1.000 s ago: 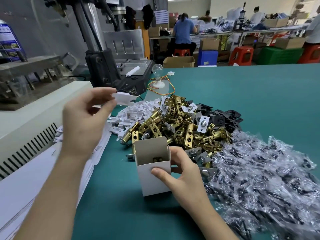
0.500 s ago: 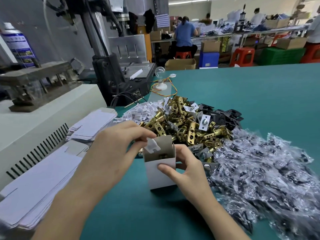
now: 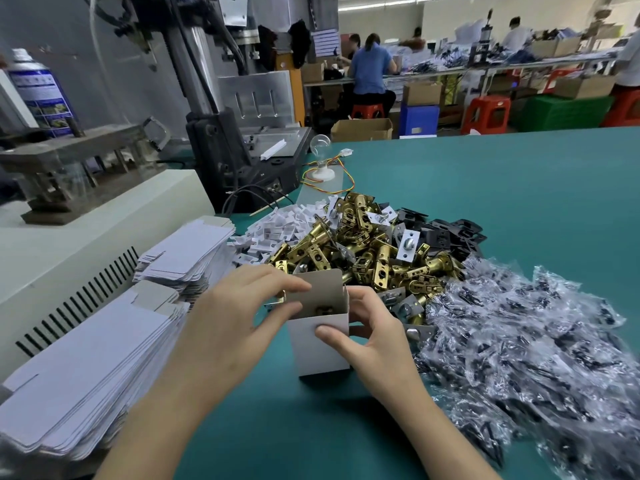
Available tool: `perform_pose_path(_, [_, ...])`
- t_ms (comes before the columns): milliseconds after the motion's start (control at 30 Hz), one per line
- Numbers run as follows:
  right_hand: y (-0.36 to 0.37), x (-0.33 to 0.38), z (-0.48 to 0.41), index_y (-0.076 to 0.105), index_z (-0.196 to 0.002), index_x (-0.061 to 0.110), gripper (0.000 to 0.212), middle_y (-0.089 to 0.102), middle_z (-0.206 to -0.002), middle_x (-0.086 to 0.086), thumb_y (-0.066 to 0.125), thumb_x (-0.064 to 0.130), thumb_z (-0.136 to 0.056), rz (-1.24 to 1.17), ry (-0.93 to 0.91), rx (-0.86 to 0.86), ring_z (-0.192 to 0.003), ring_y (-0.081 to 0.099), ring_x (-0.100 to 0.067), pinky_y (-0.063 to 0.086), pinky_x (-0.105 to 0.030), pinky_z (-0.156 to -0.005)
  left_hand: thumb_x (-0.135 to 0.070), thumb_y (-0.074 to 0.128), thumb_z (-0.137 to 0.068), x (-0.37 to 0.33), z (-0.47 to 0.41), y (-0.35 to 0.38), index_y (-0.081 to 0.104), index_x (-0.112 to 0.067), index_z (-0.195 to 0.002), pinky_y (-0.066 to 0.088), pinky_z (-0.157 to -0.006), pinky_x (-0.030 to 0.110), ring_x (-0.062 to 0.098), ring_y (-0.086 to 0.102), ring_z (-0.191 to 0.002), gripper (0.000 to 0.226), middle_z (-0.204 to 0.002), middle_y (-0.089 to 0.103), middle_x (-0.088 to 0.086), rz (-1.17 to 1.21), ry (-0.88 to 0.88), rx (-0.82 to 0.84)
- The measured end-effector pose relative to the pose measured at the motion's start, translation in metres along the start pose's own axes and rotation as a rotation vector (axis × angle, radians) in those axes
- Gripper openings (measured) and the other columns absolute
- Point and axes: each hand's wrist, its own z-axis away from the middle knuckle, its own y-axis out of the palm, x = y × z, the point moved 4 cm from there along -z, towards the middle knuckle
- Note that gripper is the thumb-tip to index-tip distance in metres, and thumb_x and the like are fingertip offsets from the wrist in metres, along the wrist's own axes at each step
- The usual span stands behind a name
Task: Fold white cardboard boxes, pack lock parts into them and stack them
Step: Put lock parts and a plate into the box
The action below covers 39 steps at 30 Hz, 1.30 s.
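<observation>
Box: a small white cardboard box (image 3: 320, 348) stands upright on the green table (image 3: 485, 188), near the front edge, between both hands.
Box top: open, with the back flap standing up; a brass part (image 3: 323, 310) shows low inside.
Left hand: the left hand (image 3: 235, 317) is at the box's upper left corner, fingers bent and close together.
Left fingertips: the index fingertip (image 3: 301, 287) touches the raised flap and the thumb tip lies just below it by the left wall; I cannot tell whether they pinch anything between them.
Right hand: the right hand (image 3: 377, 334) grips the box from the right.
Right fingers: the thumb (image 3: 329, 332) presses on the front wall just under the rim, and the other fingers (image 3: 363, 299) curl round the right wall towards the back.
Behind the box: a pile of brass latches (image 3: 374, 251), touching the box's far side.
Far left of the pile: small white plastic pieces (image 3: 277, 226).
Far right of the pile: black plates (image 3: 446, 233).
Right of the box: a heap of clear plastic bags (image 3: 536, 341) with dark parts in them.
Left of the box: 2 stacks of flat box blanks (image 3: 86, 358), just beside the left forearm.
Far table edge: a light bulb (image 3: 320, 147) on a white base with coloured wires.
</observation>
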Motion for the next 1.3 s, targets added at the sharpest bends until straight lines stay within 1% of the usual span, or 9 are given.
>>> perform_pose_path(133, [0.000,-0.002,-0.001,0.059,-0.121,0.031,0.054,0.075,-0.111,0.011,0.080,0.052,-0.077,-0.011,-0.009,-0.002,-0.107,0.070,-0.010,0.055,-0.043,-0.093,-0.048,0.075,-0.084,0.020,0.027,0.018,0.065,-0.043,-0.121,0.045,-0.084,0.017,0.011,0.063,-0.113,0.039,-0.122,0.063,-0.017,0.265,-0.201,-0.153])
perform_pose_path(267, [-0.001,0.002,-0.001,0.060,-0.118,0.033,0.045,0.075,-0.107,0.013,0.081,0.046,-0.080,-0.002,-0.070,-0.029,-0.102,0.071,-0.011,0.057,-0.037,-0.088,-0.062,0.083,-0.058,0.038,0.035,0.060,0.040,-0.076,-0.127,0.043,-0.085,0.004,-0.014,0.056,-0.113,0.082,-0.128,0.053,-0.045,0.430,-0.395,0.271])
perform_pose_path(467, [-0.017,0.020,0.006,0.060,-0.117,0.038,0.038,0.071,-0.110,0.015,0.078,0.046,-0.085,0.013,-0.096,-0.101,-0.104,0.068,-0.012,0.057,-0.037,-0.087,-0.054,0.084,-0.068,0.046,0.006,0.090,0.070,-0.057,-0.108,0.048,-0.069,0.013,-0.007,0.065,-0.083,0.043,-0.101,0.075,-0.024,0.573,-0.332,0.420])
perform_pose_path(600, [-0.060,0.062,-0.015,0.062,-0.114,0.039,0.031,0.068,-0.105,0.016,0.062,0.060,-0.091,0.029,-0.166,-0.258,-0.099,0.067,-0.010,0.057,-0.026,-0.080,-0.046,0.092,-0.068,0.049,0.004,0.101,0.074,-0.045,-0.113,0.056,-0.080,0.034,0.012,0.069,-0.097,0.049,-0.109,0.076,-0.008,0.719,-0.326,0.408])
perform_pose_path(733, [-0.128,0.067,-0.085,0.067,-0.097,0.032,0.005,0.070,-0.086,0.014,0.065,0.035,-0.096,0.360,-0.092,-0.355,-0.085,0.067,-0.001,0.054,-0.015,-0.072,-0.033,0.095,-0.065,0.049,0.015,0.105,0.074,-0.045,-0.113,0.055,-0.083,0.016,0.002,0.071,-0.104,0.054,-0.115,0.076,-0.007,0.848,-0.341,0.372])
perform_pose_path(900, [-0.174,-0.009,-0.162,0.074,-0.107,0.008,0.033,0.074,-0.104,-0.008,0.062,0.037,-0.098,0.923,0.355,-0.156,-0.100,0.068,-0.028,0.057,-0.040,-0.089,-0.032,0.097,-0.063,0.045,0.022,0.112,0.072,-0.044,-0.111,0.056,-0.083,0.020,0.007,0.073,-0.104,0.056,-0.115,0.077,-0.005,0.866,-0.358,0.404])
perform_pose_path(1033, [-0.181,-0.046,-0.177,0.048,-0.069,0.009,0.057,0.054,-0.066,-0.004,0.064,0.056,-0.095,1.160,0.504,-0.045,-0.063,0.054,-0.024,0.041,-0.027,-0.054,-0.039,0.097,-0.064,0.046,0.023,0.117,0.073,-0.045,-0.107,0.058,-0.084,0.025,0.009,0.072,-0.100,0.049,-0.110,0.075,-0.007,0.811,-0.319,0.344])
perform_pose_path(1133, [-0.178,-0.051,-0.179,0.043,-0.065,0.013,0.060,0.047,-0.062,0.000,0.067,0.063,-0.089,1.244,0.538,-0.049,-0.056,0.046,-0.018,0.033,-0.023,-0.051,-0.042,0.097,-0.066,0.047,0.023,0.119,0.074,-0.044,-0.105,0.056,-0.081,0.022,0.008,0.071,-0.097,0.046,-0.107,0.075,-0.009,0.811,-0.299,0.334])
perform_pose_path(1300, [-0.171,-0.053,-0.182,0.047,-0.064,0.012,0.049,0.050,-0.062,-0.002,0.076,0.044,-0.087,1.183,0.524,-0.110,-0.059,0.049,-0.022,0.036,-0.024,-0.054,-0.045,0.096,-0.062,0.048,0.023,0.124,0.072,-0.048,-0.101,0.055,-0.077,0.021,0.003,0.070,-0.089,0.045,-0.100,0.074,-0.015,0.791,-0.306,0.364])
